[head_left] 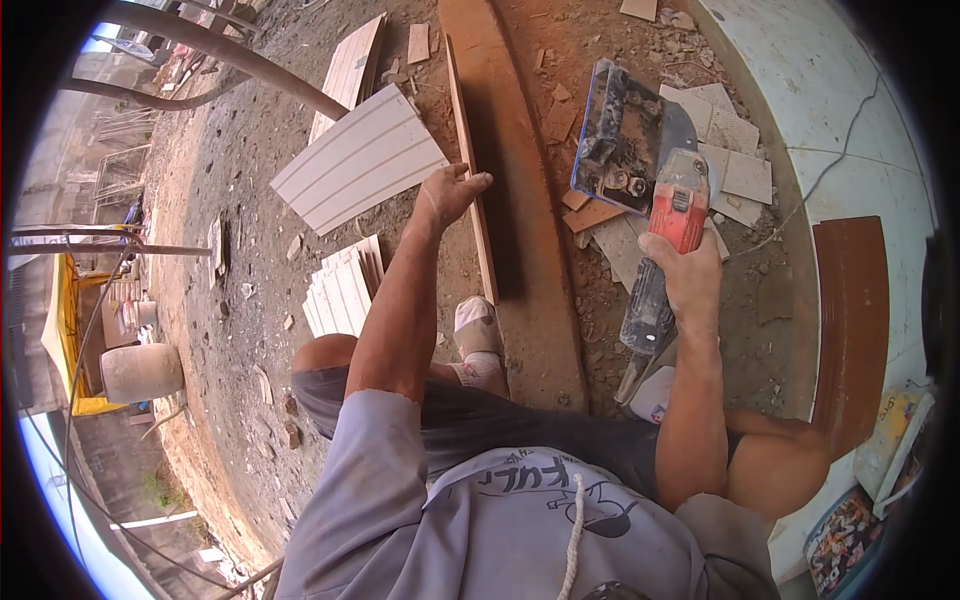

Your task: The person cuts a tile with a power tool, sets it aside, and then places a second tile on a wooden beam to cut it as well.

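My left hand (pixel 452 196) is closed over the upper edge of a long, thin board (pixel 481 245). The board stands on edge, pale along its rim, against a rust-brown beam (pixel 535 230) on the ground. In my right hand (pixel 685 270) is a dusty red and black angle grinder (pixel 680 215), gripped around its body. A blue-edged, dirt-caked black plate (pixel 630 135) sits at the grinder's head, beyond my hand. Left of my left hand lies a pale tile with parallel lines (pixel 360 155), and nearer my knee rests a fanned stack of similar tiles (pixel 342 290).
Broken tiles (pixel 735 150) lie scattered at the right, beside a pale ledge (pixel 800 90) with a cable across it. A brown panel (pixel 850 330) and a bag (pixel 900 440) are by my right knee. Metal poles (pixel 240 60) reach in from the left, where a barrel (pixel 142 374) stands.
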Available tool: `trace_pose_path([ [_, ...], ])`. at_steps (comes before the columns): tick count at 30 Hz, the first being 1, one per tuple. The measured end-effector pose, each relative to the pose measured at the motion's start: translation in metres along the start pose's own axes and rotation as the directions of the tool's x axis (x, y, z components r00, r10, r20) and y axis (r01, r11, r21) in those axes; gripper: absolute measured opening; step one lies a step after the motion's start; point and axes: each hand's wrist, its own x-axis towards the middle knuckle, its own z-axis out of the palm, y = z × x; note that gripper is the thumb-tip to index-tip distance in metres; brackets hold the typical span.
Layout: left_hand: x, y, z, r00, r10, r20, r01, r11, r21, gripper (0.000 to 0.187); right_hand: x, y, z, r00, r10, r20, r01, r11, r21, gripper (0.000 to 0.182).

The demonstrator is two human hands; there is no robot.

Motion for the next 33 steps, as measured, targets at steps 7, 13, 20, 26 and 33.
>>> trace_pose_path([
  [7,-0.030,-0.010,0.004,0.998,0.027,0.055,-0.021,0.995,-0.096,0.054,0.001,0.004,0.001,1.000,-0.012,0.010,0.012,1.000,0.019,0.061],
  [13,-0.068,0.003,0.000,0.986,-0.049,0.162,0.077,0.982,-0.172,0.075,-0.002,0.001,0.003,1.000,-0.021,0.022,0.021,1.000,0.011,0.062],
  [20,-0.100,0.000,0.008,0.988,-0.016,0.154,0.040,0.988,-0.150,0.074,-0.006,-0.002,0.005,0.997,-0.053,0.049,0.054,0.998,-0.027,0.063],
  [26,-0.124,0.005,0.013,0.993,0.001,0.118,0.007,0.997,-0.070,0.074,-0.011,-0.006,0.007,0.995,-0.092,0.051,0.093,0.995,-0.024,0.063],
  [33,-0.148,0.006,0.022,0.992,-0.002,0.124,0.008,0.999,-0.044,0.075,-0.014,-0.001,0.012,0.985,-0.162,0.061,0.161,0.987,0.025,0.035],
])
